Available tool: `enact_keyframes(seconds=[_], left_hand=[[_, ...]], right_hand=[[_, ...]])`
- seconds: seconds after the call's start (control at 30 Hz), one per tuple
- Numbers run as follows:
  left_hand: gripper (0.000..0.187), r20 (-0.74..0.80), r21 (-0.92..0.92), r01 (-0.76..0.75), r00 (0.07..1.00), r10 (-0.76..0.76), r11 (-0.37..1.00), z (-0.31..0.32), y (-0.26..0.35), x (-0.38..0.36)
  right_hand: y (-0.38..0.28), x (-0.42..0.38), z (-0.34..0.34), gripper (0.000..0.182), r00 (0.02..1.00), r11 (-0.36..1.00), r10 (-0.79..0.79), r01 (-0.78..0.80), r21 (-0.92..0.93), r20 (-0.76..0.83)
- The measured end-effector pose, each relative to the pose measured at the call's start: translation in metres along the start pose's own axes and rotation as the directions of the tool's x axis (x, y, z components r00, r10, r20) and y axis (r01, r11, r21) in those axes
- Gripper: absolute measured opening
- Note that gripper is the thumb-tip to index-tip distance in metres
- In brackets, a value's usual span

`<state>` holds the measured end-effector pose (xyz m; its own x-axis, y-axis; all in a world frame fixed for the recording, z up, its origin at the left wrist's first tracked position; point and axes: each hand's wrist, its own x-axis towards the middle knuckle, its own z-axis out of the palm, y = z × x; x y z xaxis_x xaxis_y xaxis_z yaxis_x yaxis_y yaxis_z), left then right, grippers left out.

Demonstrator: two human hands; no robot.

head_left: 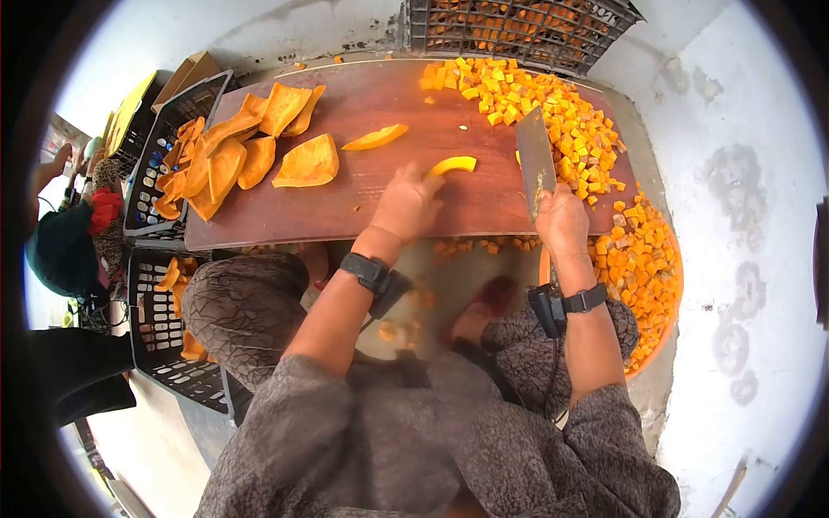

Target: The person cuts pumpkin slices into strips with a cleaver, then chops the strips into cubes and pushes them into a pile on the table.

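My right hand (563,223) is wrapped round the handle of a cleaver (535,155), its broad blade angled up over the right part of the board beside the cubes. My left hand (408,203), smeared by motion, is over the middle of the wooden cutting board (389,211), its fingertips right at the left end of a curved pumpkin slice (455,164). Another pumpkin slice (376,137) lies just beyond that hand. To its left sits a wide pumpkin piece (308,161). Diced pumpkin (579,147) is heaped along the board's right side.
Large pumpkin pieces (226,164) pile up at the board's left end. Black crates (142,203) stand on the left, and another crate (509,39) is behind the board. An orange tub (678,285) of cubes is at the right, near a white wall (743,216). A person (69,250) is at far left.
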<state>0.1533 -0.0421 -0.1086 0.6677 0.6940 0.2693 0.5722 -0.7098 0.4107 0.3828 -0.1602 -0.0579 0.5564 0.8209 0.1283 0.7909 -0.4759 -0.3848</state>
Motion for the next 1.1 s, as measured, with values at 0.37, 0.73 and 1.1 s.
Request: enact_keyframes(seconds=[0.37, 0.73, 1.1], left_hand=[[0.054, 0.318, -0.247, -0.075, 0.935, 0.154, 0.966, -0.021, 0.003, -0.018], [0.020, -0.082, -0.323, -0.104, 0.993, 0.081, 0.941, -0.006, -0.005, -0.027], [0.016, -0.244, -0.414, 0.068, 0.953, -0.182, 0.908, 0.009, -0.002, -0.020]], right_hand=[[-0.029, -0.028, 0.002, 0.020, 0.967, 0.940, -0.252, 0.234, 0.247, 0.040], [-0.041, -0.040, -0.005, 0.021, 0.955, 0.935, -0.295, 0.281, 0.217, 0.034], [-0.053, -0.036, -0.013, 0.021, 0.909, 0.911, -0.413, 0.412, 0.025, 0.058]])
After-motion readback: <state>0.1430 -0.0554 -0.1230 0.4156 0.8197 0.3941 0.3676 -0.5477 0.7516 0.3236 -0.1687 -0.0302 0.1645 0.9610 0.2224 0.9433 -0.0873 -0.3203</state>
